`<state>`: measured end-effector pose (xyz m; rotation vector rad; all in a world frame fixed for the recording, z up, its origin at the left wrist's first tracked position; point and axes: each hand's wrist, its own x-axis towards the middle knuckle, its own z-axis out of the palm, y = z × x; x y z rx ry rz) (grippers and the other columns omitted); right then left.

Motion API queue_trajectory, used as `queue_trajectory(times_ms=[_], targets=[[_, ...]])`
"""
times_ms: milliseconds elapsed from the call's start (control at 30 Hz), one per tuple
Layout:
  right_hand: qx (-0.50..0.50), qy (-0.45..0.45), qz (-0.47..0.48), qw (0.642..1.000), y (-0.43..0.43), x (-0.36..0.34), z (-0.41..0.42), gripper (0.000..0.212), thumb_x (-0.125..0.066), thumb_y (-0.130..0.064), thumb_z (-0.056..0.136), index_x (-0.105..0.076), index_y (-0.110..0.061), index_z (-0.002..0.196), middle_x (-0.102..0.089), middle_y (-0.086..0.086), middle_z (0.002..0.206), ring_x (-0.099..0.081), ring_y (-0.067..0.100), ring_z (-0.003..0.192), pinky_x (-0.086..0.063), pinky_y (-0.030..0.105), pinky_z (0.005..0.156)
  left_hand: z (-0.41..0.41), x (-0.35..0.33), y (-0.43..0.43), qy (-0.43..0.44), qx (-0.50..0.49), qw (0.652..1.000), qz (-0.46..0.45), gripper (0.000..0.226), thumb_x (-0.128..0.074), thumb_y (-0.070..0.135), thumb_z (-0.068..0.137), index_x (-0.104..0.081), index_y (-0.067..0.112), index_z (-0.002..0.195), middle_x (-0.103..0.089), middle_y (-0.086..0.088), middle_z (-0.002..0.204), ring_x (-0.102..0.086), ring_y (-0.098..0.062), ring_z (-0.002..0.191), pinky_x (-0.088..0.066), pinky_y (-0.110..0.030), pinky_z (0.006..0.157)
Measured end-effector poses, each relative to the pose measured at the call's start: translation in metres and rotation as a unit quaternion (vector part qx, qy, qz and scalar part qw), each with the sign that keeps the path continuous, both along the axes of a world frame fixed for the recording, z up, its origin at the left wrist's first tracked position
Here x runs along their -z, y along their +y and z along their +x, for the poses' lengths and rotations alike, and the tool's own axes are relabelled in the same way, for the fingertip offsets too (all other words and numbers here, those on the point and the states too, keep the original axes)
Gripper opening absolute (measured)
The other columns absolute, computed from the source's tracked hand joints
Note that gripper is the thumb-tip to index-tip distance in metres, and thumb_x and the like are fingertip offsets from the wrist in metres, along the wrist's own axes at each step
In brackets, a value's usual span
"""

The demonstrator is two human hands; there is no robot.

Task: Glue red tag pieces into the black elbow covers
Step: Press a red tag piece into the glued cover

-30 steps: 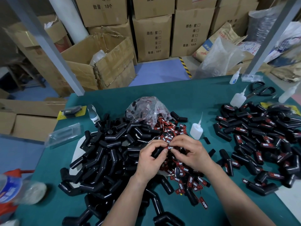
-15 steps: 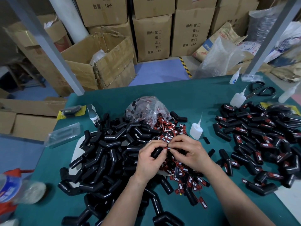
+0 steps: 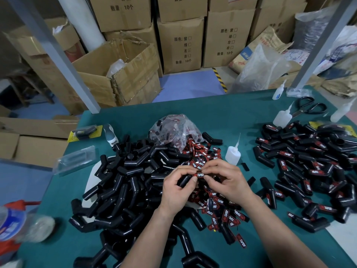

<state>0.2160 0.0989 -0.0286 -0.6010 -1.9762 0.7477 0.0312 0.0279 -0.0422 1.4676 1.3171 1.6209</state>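
My left hand [image 3: 177, 188] grips a black elbow cover [image 3: 185, 179] above the middle of the green table [image 3: 222, 117]. My right hand [image 3: 225, 180] pinches the other end of that cover, fingertips at a red "TAPER" tag [image 3: 200, 174] lying on it. Under both hands lies a scatter of loose red tags [image 3: 222, 206]. A large heap of bare black covers [image 3: 123, 186] fills the left side. Covers with red tags on them [image 3: 313, 167] are piled at the right. A small white glue bottle [image 3: 233, 154] stands just beyond my right hand.
A clear plastic bag with more tags [image 3: 173, 130] sits behind the heap. Two more glue bottles [image 3: 282, 118] and black scissors [image 3: 309, 107] lie at the far right. A plastic bottle [image 3: 17, 223] lies at the left edge. Cardboard boxes [image 3: 123, 74] stand beyond the table.
Both hands stay together over the tags. The tag between my fingertips now sits flat on the cover with its lettering showing.
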Motion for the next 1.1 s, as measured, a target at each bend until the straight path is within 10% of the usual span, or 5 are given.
queue_trajectory(times_ms=[200, 1100], targets=[[0.000, -0.007, 0.016, 1.000, 0.0016, 0.0014, 0.0019, 0.016, -0.075, -0.007, 0.088, -0.076, -0.001, 0.102, -0.069, 0.006, 0.104, -0.069, 0.020, 0.097, -0.058, 0.036, 0.083, 0.0004, -0.0018, -0.0001, 0.002, 0.010, 1.000, 0.003, 0.015, -0.069, 0.014, 0.089, -0.074, 0.014, 0.103, -0.073, 0.005, 0.108, -0.071, -0.020, 0.105, -0.055, -0.033, 0.096], [0.000, -0.048, 0.055, 0.997, -0.0047, 0.0029, -0.0060, 0.018, -0.077, -0.006, 0.088, -0.077, -0.005, 0.106, -0.063, 0.006, 0.102, -0.065, 0.014, 0.092, -0.055, 0.028, 0.078, 0.0012, 0.0009, -0.0020, -0.001, 0.022, 1.000, -0.015, 0.024, -0.068, 0.015, 0.090, -0.067, 0.034, 0.103, -0.073, 0.008, 0.110, -0.072, -0.021, 0.105, -0.055, -0.030, 0.092]])
